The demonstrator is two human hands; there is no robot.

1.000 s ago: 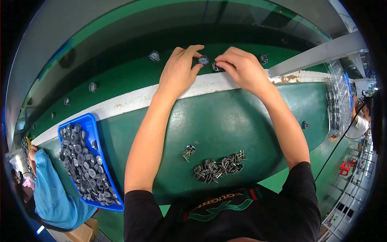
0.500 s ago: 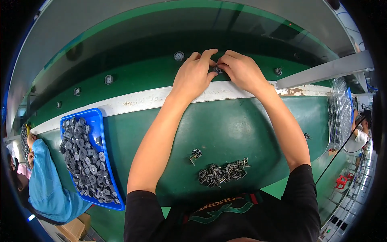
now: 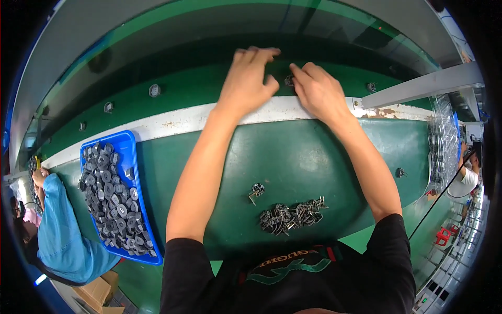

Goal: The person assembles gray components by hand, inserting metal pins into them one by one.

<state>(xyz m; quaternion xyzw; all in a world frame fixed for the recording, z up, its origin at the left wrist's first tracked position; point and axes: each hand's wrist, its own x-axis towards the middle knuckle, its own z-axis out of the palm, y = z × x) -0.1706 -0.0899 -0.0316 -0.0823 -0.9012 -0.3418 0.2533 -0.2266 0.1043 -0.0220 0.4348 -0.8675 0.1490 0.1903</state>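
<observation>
My left hand (image 3: pixel 247 83) is raised over the dark green conveyor belt (image 3: pixel 191 86), thumb and fingers apart, holding nothing. My right hand (image 3: pixel 320 91) hovers at the belt's near side with its index finger stretched out. Just left of its fingertips is a small dark round part with metal pins (image 3: pixel 289 80), partly covered by the fingers; whether they still touch it is hard to see. Closer to me on the green table lie a heap of similar black parts with metal prongs (image 3: pixel 290 217) and a single one (image 3: pixel 256 191).
A blue tray (image 3: pixel 137 172) of grey round pieces stands at the left. More parts (image 3: pixel 155 90) sit spaced along the belt. A white rail (image 3: pixel 178 124) edges it, and a metal beam (image 3: pixel 418 91) crosses at the right. A person in a blue garment (image 3: pixel 68 235) works at far left.
My hands have drawn apart, the left one up and away from the small part they were both on. Parts on the belt have shifted to the right; one is now out of sight behind my left hand.
</observation>
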